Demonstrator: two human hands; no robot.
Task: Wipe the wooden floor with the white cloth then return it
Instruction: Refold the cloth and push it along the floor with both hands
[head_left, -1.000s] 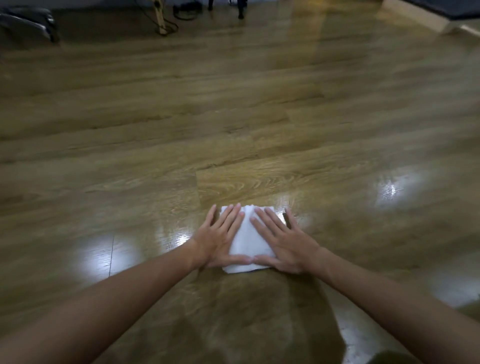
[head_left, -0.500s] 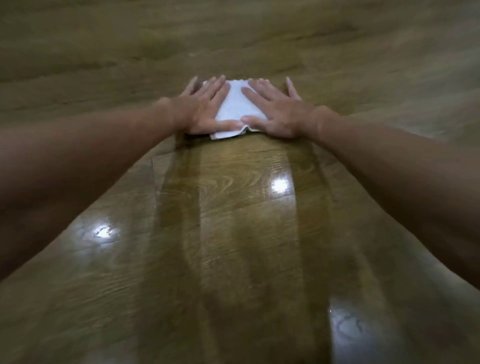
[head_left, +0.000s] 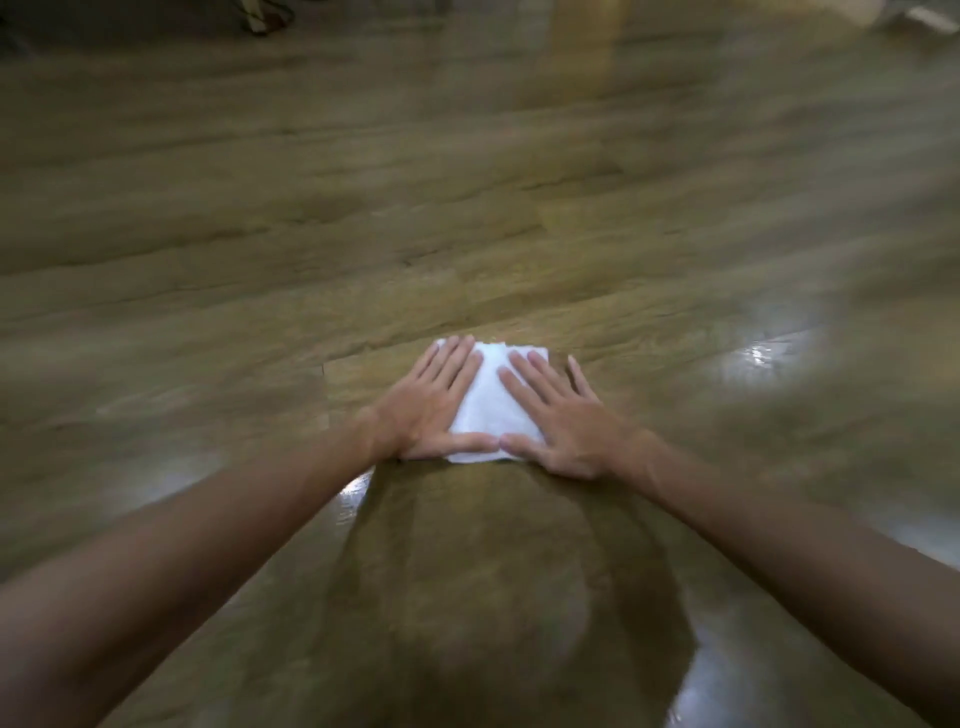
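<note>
A folded white cloth (head_left: 491, 410) lies flat on the wooden floor (head_left: 467, 234) in the middle of the view. My left hand (head_left: 431, 410) presses down on its left side, fingers spread and thumb along the near edge. My right hand (head_left: 563, 421) presses on its right side the same way, with its outer fingers on the bare floor. The two thumbs nearly touch at the cloth's near edge. Both arms are stretched forward.
A darker wet streak (head_left: 467, 597) runs from the cloth back toward me, with bright light reflections on either side. Dark objects and cables (head_left: 260, 15) stand at the far top left. A pale raised edge (head_left: 924, 18) shows at the top right corner.
Both hands have kept pressing the cloth while sliding it along the floor. The view dipped down half a second ago and has lifted again. The wet streak behind the cloth stays visible.
</note>
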